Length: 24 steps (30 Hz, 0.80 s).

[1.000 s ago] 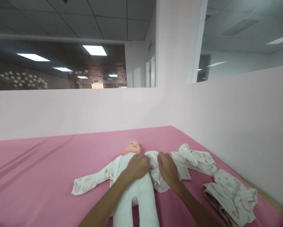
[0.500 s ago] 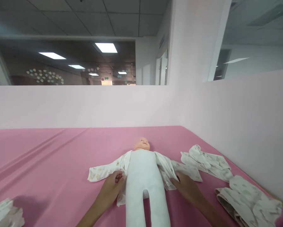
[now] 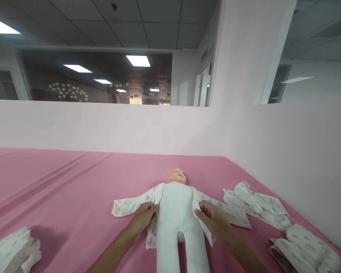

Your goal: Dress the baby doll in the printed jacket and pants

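Note:
A baby doll with a white cloth body (image 3: pixel 176 212) lies face up on a pink sheet (image 3: pixel 96 182), its head away from me. Its arms are inside the sleeves of a white patterned shirt (image 3: pixel 130 206), which lies open at the front. On the left of the body, my left hand (image 3: pixel 144 217) is closed on the shirt's edge beside the doll's side. Over the other front panel, my right hand (image 3: pixel 211 217) has its thumb and fingers pinched at the shirt's edge near the doll's chest.
Crumpled white patterned clothes (image 3: pixel 257 204) lie at the right, with a folded cloth (image 3: pixel 307 246) nearer me. Another white bundle (image 3: pixel 13 250) sits at the lower left. A white wall (image 3: pixel 102 127) with windows borders the sheet.
My right hand has moved up and inward with the right front panel, which now lies flatter along the body. My left hand has shifted slightly up. The whole view has shifted a little.

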### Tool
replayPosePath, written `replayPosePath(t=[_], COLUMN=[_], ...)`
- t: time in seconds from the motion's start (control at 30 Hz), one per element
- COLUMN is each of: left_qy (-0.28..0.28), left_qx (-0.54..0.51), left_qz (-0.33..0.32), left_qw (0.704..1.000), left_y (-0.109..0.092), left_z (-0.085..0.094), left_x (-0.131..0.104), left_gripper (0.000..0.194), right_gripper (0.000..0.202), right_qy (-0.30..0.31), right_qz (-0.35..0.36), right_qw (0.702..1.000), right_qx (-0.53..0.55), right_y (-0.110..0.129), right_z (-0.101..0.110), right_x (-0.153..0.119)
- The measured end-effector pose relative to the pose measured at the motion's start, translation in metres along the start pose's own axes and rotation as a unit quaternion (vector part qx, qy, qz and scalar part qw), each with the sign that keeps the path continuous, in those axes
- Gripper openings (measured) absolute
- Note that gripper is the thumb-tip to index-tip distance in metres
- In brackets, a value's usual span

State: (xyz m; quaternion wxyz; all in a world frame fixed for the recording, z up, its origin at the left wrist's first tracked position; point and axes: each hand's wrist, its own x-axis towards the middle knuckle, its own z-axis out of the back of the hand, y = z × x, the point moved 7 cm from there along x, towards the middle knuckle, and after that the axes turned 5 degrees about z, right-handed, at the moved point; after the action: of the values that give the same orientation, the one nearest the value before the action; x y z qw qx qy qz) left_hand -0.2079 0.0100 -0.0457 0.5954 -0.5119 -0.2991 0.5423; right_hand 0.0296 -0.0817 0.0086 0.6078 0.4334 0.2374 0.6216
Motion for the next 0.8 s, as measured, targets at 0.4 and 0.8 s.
replayPosePath(t=[0.4, 0.8], left_qy=[-0.017, -0.058], left_qx=[-0.253, 0.171], left_qz=[0.011, -0.092], left_qw=[0.967, 0.979], left_y=[-0.050, -0.073], left_z=[-0.001, -0.013], left_x=[-0.022, -0.007], left_gripper=[0.045, 0.038], right_gripper=[0.023, 0.037], right_qy=[-0.034, -0.024], right_qz=[-0.146, -0.061], right_qw=[0.932, 0.995], right_qx=[0.329, -0.075], right_y=[0.020, 0.014], right_z=[0.002, -0.006], right_x=[-0.013, 0.044])
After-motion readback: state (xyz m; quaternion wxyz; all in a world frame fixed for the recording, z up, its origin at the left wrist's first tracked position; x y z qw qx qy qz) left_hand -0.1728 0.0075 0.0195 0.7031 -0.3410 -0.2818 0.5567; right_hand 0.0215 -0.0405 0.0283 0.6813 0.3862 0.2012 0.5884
